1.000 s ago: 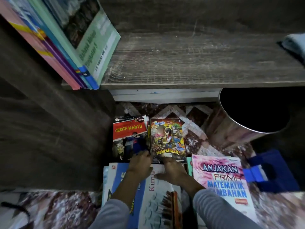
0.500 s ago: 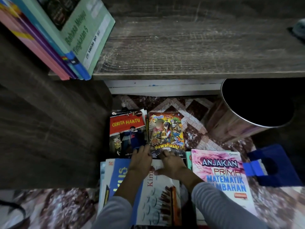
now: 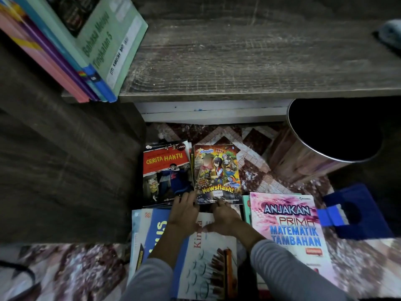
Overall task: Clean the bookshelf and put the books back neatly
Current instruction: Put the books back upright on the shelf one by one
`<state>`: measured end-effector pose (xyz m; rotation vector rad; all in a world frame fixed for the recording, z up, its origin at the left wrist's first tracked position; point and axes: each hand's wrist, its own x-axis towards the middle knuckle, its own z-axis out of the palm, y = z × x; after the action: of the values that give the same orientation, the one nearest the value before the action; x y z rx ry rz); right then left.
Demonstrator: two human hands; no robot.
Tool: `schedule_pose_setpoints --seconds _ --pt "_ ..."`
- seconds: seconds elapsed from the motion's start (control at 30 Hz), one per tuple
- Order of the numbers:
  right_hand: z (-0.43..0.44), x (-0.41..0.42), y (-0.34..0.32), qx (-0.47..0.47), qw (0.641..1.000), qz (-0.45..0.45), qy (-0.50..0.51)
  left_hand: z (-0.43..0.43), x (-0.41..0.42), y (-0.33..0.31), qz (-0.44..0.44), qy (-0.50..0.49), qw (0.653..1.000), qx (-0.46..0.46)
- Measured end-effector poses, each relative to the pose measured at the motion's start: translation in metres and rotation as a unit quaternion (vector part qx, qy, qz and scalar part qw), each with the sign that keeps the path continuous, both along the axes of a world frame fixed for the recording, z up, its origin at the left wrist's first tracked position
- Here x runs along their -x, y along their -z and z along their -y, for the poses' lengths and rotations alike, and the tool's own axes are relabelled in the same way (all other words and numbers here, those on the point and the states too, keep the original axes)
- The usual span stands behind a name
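Head view: wooden shelf board (image 3: 249, 61) across the top, mostly bare, with 1 leaning row of schoolbooks (image 3: 82, 46) at its left end. Below, on the patterned floor (image 3: 256, 153), loose books in 4 visible piles. Largest, the pink ANJAKAN PRIMA workbook (image 3: 288, 231), right: thick softcover, likely heavy, best taken with 2 hands at the long edges. Next, the Kimia textbook (image 3: 208, 263), under both forearms: glossy cover, probably slippery. Smaller, the CERITA HANTU paperback (image 3: 165, 170) and the Newsflash! comic (image 3: 217, 170), side by side, touching: thin, light, floppy; probably best pinched at the near edge or spine. Left hand (image 3: 184, 211) flat, fingers spread on the paperbacks' near edges; right hand (image 3: 223, 216) likewise at the comic's near edge. Neither closed on anything.
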<state>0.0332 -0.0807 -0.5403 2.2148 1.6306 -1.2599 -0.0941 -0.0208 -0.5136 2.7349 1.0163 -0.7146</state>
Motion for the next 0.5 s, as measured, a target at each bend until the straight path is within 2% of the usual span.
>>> schedule_pose_setpoints --seconds 0.2,0.5 --pt "-0.0107 -0.0009 -0.0018 0.033 0.999 -0.021 -0.01 0.0051 0.0052 0.0 0.009 -0.005 1.0 0.017" --pt "-0.0058 -0.0061 -0.0075 0.019 0.998 -0.051 -0.003 0.0036 0.0072 0.0061 -0.002 -0.032 0.994 0.1"
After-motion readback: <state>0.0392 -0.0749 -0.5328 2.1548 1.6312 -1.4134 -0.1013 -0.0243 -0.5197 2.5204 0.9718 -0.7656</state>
